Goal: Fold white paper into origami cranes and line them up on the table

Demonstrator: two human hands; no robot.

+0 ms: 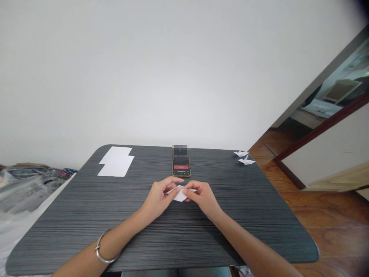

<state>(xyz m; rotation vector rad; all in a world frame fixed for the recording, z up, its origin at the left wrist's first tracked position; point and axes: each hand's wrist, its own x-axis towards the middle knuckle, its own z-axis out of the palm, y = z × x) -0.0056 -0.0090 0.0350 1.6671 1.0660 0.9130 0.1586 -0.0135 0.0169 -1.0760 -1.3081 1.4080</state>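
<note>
Between the two thumbs, over the middle of the table, sits a small folded paper, its white face showing as a diamond shape. The left hand pinches its left side, the thumb laid on the paper and the index finger stretched out past it; the other fingers curl in, partly hidden. The right hand grips the opposite side closely between thumb and bent forefinger. Neither hand is spread wide. How the layers lie under the fingers is too small to tell.

The step in hand looks like shaping or creasing a fold; the next move seems to call for a steady hold on one side while the other thumb presses the edge.

Just beyond the fingers is a phone, its upper part blurred out. A bracelet circles the left wrist. Farther off, two overlapping flat sheets lie at the table's far left corner, and two pointed folded pieces rest near the far right corner, before the wall.
</note>
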